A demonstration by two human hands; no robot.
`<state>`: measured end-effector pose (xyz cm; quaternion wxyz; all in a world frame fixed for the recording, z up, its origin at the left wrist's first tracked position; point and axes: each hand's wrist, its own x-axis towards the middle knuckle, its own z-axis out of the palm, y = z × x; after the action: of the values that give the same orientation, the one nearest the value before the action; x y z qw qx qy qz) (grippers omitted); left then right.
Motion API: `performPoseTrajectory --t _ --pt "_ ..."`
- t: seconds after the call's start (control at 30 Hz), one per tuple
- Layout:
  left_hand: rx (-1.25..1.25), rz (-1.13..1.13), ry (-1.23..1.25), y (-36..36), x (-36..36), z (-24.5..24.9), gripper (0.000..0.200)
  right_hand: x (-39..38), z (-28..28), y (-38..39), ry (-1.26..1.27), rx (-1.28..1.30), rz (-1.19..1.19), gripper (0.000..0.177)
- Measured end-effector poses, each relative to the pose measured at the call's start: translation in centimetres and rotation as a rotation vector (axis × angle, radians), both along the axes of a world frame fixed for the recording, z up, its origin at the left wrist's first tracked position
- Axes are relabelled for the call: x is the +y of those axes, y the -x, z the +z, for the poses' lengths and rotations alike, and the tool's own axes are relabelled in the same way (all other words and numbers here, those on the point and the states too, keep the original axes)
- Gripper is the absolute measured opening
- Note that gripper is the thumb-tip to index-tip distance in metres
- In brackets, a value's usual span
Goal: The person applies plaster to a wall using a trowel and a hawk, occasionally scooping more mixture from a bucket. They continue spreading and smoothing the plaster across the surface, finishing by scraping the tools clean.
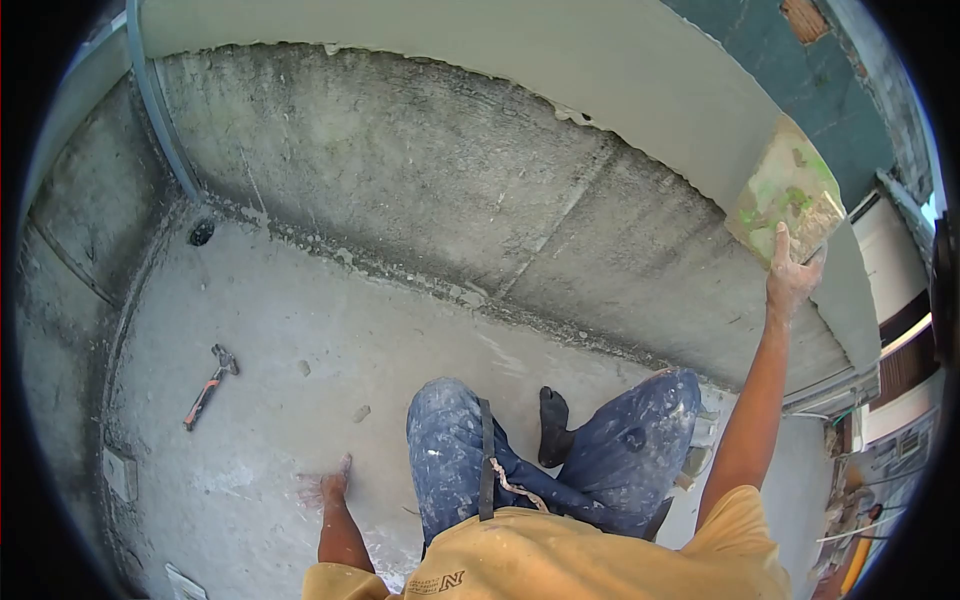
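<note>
My right hand (793,277) reaches up along the wall on the right, with its fingers closed around a plastering float (765,212). The float is a flat board with pale, green-stained patches and a block-like handle (818,222). It lies against the smooth grey plaster band (640,80) near the top of the wall. Low on the left, my left hand (325,487) rests on the concrete floor (270,420), fingers spread and nothing held. Up and left of that hand, a hammer (210,388) with an orange and black handle lies on the floor.
Below the plaster, rough bare wall (400,170) runs down to the floor. A grey pipe (160,110) stands in the left corner near a round drain hole (202,232). Small lumps (361,412) dot the floor. Tools and debris (865,520) lie at the far right.
</note>
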<state>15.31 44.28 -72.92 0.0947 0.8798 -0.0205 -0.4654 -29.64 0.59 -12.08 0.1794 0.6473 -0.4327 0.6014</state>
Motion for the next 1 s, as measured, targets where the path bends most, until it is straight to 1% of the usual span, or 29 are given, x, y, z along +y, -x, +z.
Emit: performPoseTrajectory --t 0.03,0.07,0.1,0.13,0.17,0.2,0.23,0.3,0.33,0.37,0.4,0.47,0.5,0.57,0.6,0.67,0.7,0.73,0.8,0.83,0.87,0.9,0.93,1.0 --pt "0.017 -0.023 0.048 -0.7 0.9 -2.3 0.126 1.4 0.2 1.1 0.035 -0.056 0.08 0.047" --pt "0.037 -0.05 0.091 -1.4 1.6 -3.9 0.123 2.6 0.8 1.7 0.016 -0.012 0.053 0.046" --pt "0.056 -0.08 0.133 -2.1 1.7 -4.4 0.12 3.6 1.9 1.9 -0.006 0.029 0.025 0.045" --pt "-0.012 -0.126 0.116 -2.0 1.2 -3.8 0.117 4.4 3.0 2.1 -0.028 0.068 -0.004 0.045" --pt "-0.083 -0.172 0.099 -1.3 0.9 -3.1 0.113 5.1 4.4 2.5 -0.118 0.145 -0.111 0.044" --pt "-0.088 -0.177 0.096 -1.6 0.7 -2.5 0.111 5.4 5.3 2.9 -0.214 0.22 -0.216 0.044" --pt "-0.093 -0.182 0.092 -2.0 0.6 -2.1 0.109 5.2 5.7 3.4 -0.205 0.278 -0.183 0.044" --pt "0.045 -0.079 0.112 -1.7 0.6 -1.8 0.107 4.2 6.5 4.3 -0.222 0.367 -0.101 0.044" --pt "0.007 -0.148 -0.023 -1.7 0.5 -0.8 0.106 3.7 6.7 4.8 -0.25 0.384 -0.06 0.045" --pt "-0.034 -0.209 -0.15 -0.7 -1.3 3.9 0.105 2.9 7.1 5.2 -0.268 0.402 -0.015 0.045" --pt "-0.071 -0.265 -0.276 0.3 -2.8 6.5 0.104 1.8 7.9 5.4 -0.281 0.495 -0.046 0.046" --pt "0.068 -0.367 -0.202 -2.2 -2.7 2.8 0.107 0.7 8.2 5.7 -0.35 0.682 -0.101 0.049" --pt "0.138 -0.405 -0.163 -3.0 -2.2 1.7 0.11 0.2 8.1 5.5 -0.367 0.711 -0.087 0.049" --pt "0.039 -0.178 0.224 1.0 -3.8 4.2 0.098 -1.0 7.8 4.0 -0.384 0.762 -0.047 0.05" --pt "-0.019 -0.068 0.421 3.8 -5.9 7.0 0.093 -1.3 7.4 3.2 -0.34 0.779 -0.04 0.049" --pt "0.472 0.223 0.614 9.0 -9.4 13.9 0.077 -3.9 6.7 2.2 -0.242 0.85 -0.034 0.046" --pt "0.279 0.138 0.64 11.2 -10.3 15.4 0.074 -5.2 6.4 1.8 -0.194 0.887 -0.03 0.045" --pt "0.086 0.053 0.659 12.6 -11.1 16.7 0.071 -6.3 6.2 1.6 -0.202 0.884 -0.054 0.047" --pt "-0.002 -0.291 0.731 13.2 -11.8 21.7 0.073 -8.0 6.2 1.1 -0.209 0.872 -0.112 0.051" --pt "-0.042 -0.465 0.75 13.7 -11.8 25.4 0.073 -7.2 7.2 0.7 -0.21 0.826 -0.084 0.044" --pt "0.156 -0.403 0.718 14.7 -13.0 31.5 0.054 -5.3 9.5 0.5 -0.214 0.783 -0.058 0.038" --pt "0.398 -0.289 0.926 15.6 -13.7 33.7 0.042 -3.7 11.3 0.4 -0.222 0.745 -0.033 0.032" --pt "0.638 -0.165 1.122 16.3 -14.1 35.5 0.031 -3.1 12.2 0.8 -0.209 0.721 0.003 0.031" --pt "0.891 -0.35 1.352 17.7 -15.6 41.6 0.019 -2.5 13.1 1.6 -0.172 0.666 0.07 0.029"
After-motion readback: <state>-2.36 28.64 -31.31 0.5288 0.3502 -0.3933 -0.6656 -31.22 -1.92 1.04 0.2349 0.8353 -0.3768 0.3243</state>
